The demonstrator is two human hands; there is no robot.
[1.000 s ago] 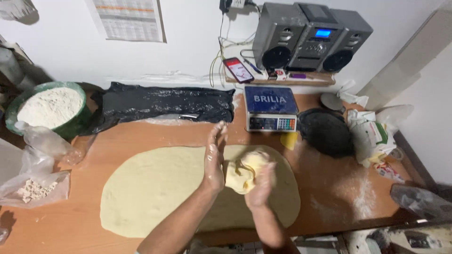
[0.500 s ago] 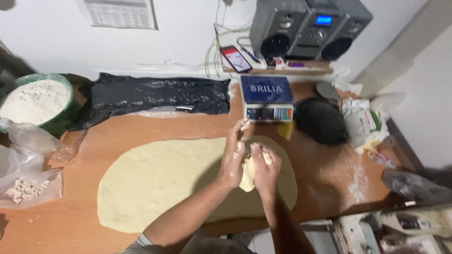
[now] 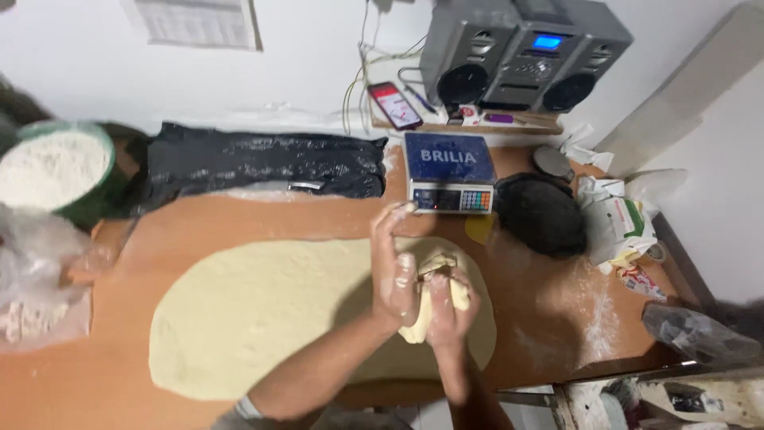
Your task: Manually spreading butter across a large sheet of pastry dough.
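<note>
Both hands meet in the lower middle of the frame, pressed together around a pale dough lump [image 3: 434, 299]. Left hand [image 3: 395, 275] stands upright on the left side of the lump, fingers pointing up toward the scale [image 3: 448, 171]. Right hand [image 3: 450, 306] wraps the lump from the right and below, so the lump is clamped between the two palms and lifted a little above the table [image 3: 263, 219].

Its long axis runs from upper right to lower left, and both hands touch it equally. It looks soft, folded and floury. Under it, spreading to the left of the frame, lies the big flat dough sheet [image 3: 270, 318]. A flour bowl [image 3: 56, 171] stands at the upper left.
</note>
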